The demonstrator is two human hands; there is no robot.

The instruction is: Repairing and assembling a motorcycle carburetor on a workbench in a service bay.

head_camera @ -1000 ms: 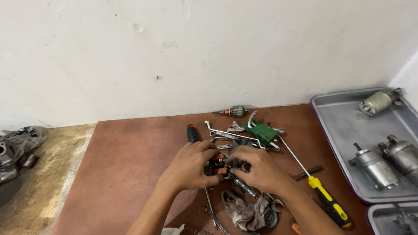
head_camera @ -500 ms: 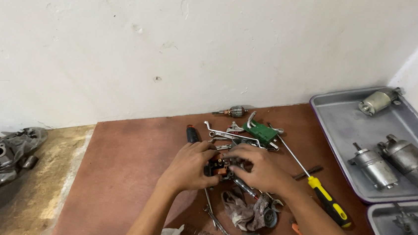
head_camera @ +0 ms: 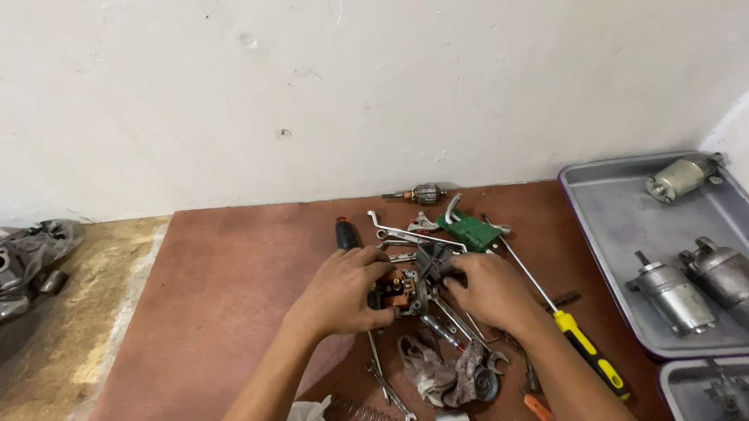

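Both hands, left hand and right hand, close their grip on a small dark metal assembly with copper parts above the reddish-brown mat. Wrenches, a yellow-handled screwdriver and a grey rag lie around.

The small part between the left hand and the right hand looks like dull grey metal with copper-coloured pieces. The wrenches are bright, smooth steel. The screwdriver has a glossy yellow plastic handle (with black bands). The rag is soft, stained cloth. The trays are matt grey metal, the board is a smooth reddish-brown surface, and the wall is rough white plaster.
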